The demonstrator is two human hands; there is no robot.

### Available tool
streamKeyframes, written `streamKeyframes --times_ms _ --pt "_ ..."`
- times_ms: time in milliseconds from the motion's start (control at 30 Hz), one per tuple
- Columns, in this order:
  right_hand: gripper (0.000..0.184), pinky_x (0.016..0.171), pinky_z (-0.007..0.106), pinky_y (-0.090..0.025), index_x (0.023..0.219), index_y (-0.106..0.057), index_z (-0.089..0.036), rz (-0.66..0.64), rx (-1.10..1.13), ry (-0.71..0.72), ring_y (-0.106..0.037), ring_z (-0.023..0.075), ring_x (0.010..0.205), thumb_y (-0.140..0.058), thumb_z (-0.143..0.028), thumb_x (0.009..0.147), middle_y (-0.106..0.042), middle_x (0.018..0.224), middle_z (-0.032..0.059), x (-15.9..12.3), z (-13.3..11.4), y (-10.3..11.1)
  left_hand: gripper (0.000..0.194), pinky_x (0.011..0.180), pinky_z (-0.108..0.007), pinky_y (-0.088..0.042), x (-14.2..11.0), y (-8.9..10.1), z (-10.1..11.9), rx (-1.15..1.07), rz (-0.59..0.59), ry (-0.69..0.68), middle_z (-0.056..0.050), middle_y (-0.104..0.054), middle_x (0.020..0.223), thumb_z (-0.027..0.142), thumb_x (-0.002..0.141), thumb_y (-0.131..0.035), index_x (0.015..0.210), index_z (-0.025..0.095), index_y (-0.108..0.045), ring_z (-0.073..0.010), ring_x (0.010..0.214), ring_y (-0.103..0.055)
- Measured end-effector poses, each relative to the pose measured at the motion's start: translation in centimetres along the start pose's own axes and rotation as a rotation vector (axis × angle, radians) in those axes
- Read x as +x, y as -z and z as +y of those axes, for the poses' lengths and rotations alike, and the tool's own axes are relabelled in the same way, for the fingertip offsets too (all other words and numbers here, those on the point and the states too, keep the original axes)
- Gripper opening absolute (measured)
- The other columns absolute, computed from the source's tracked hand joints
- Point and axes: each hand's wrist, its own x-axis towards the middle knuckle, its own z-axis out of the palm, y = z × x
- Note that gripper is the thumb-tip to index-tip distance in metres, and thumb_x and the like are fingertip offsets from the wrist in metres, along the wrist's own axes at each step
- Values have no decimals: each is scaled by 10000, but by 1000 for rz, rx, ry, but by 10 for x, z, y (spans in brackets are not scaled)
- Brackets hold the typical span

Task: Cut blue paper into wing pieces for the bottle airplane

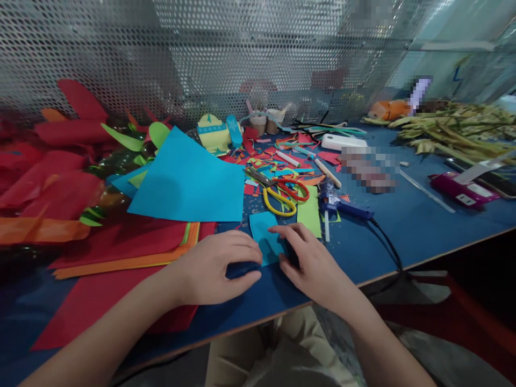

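Note:
A small blue piece of paper [264, 228] lies on the table between my two hands. My left hand [220, 266] is just left of it, fingers bent and thumb apart, with a gap between them and nothing held. From the right, my right hand [312, 263] reaches over the paper with fingers spread; its index fingertip is at the paper, though contact is hard to make out. Just beyond are scissors [280, 207] with a red and a yellow handle, beside a light green strip of paper [309, 215]. A blue glue gun [346, 208] rests to the right.
A large blue sheet [193, 185] lies on the left above red sheets [116, 301] and orange ones. Colourful paper scraps [278, 161] are strewn behind the scissors. A decorated yellow bottle [213, 137] lies at the back. On the right are a purple device [463, 191] and dried leaves [451, 129].

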Motion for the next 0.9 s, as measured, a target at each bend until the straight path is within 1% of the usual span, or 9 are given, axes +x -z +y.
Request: streamKeyframes --times_ms 67,233,367,467,567,600,700,800,900 --pt "455 913 394 -456 1246 -473 -204 5 -9 1 -520 228 1040 -501 -83 808 -508 1104 97 0 -1 0 205 882 -346 -488 0 -1 1 32 -23 9 -48 -696 1005 258 810 -583 970 232 -709 -196 953 -624" --pt "416 913 402 -458 1255 -469 -224 20 -44 26 -513 236 1053 -552 -215 847 -511 1093 95 -1 -2 0 184 850 -377 -491 -2 -6 0 122 -25 -8 -59 -670 996 269 815 -578 909 248 -735 -222 950 -605" --pt "435 919 410 -455 1252 -478 -218 15 -51 24 -508 238 1045 -555 -188 824 -511 1088 97 -2 -2 -1 189 855 -359 -490 -2 -4 1 93 -23 -11 -52 -675 987 234 804 -587 922 254 -734 -211 949 -610" --pt "460 931 422 -447 1252 -479 -215 16 -41 19 -502 240 1062 -534 -150 800 -507 1099 97 -2 -2 0 155 831 -321 -503 1 -3 0 36 0 -1 -44 -694 939 237 808 -581 804 234 -736 -190 912 -630" --pt "483 947 419 -437 1246 -491 -199 1 -44 9 -497 242 1082 -524 -117 771 -504 1109 100 -1 -3 1 266 809 -279 -512 3 -2 -7 9 87 70 -39 -708 914 264 861 -515 676 208 -698 -163 870 -648" --pt "479 946 415 -437 1241 -496 -192 -3 -48 7 -501 242 1077 -520 -111 770 -506 1108 101 -1 -4 1 286 827 -284 -509 4 -3 -11 27 134 114 -46 -707 946 281 880 -487 704 202 -698 -166 891 -647" --pt "432 926 408 -452 1230 -504 -190 3 -53 17 -517 236 1046 -507 -122 804 -517 1101 104 -1 -4 2 333 988 -401 -432 7 -7 -22 159 242 243 -102 -635 1185 383 895 -465 1058 173 -665 -238 1121 -562" --pt "393 906 416 -468 1227 -500 -205 21 -57 42 -523 242 1034 -520 -169 836 -526 1090 104 -1 -3 1 565 1058 -487 -347 7 -14 -28 270 207 303 -157 -526 1333 498 860 -487 1276 117 -520 -300 1276 -421" --pt "417 903 432 -475 1252 -479 -214 38 -63 59 -524 252 1047 -540 -198 839 -527 1094 106 -2 -2 -1 584 1070 -503 -329 6 -19 -29 321 149 322 -170 -497 1358 501 859 -487 1278 95 -508 -309 1316 -364"
